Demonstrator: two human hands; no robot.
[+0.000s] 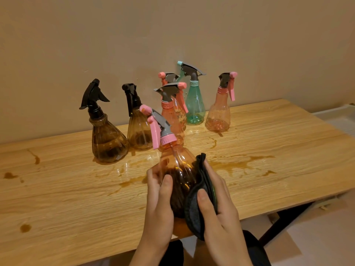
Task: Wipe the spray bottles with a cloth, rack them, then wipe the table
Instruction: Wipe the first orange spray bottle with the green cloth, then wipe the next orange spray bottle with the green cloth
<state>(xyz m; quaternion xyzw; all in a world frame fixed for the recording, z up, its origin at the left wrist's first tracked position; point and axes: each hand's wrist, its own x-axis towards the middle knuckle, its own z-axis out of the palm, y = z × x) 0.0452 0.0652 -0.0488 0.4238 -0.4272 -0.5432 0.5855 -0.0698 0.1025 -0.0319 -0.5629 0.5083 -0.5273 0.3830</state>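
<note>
A pink spray bottle (177, 166) with a pink trigger is tilted above the table's front edge. My left hand (160, 204) grips its lower body, thumb across the front. My right hand (219, 204) holds a dark grey cloth (196, 208) against the bottle's right side, thumb on the cloth. On the wooden table (269, 150) behind stand two brown bottles (108, 139) (139, 129) with black triggers, a pink bottle (170, 114) with another pink one partly hidden behind it, a teal bottle (195, 106) and a pink bottle (219, 114) at the right.
Brown liquid streaks and spots (230, 164) lie on the tabletop, mostly in the middle and at the left. A plain wall (115, 45) rises directly behind the bottles. A black table leg (284, 221) shows under the right edge. No rack is in view.
</note>
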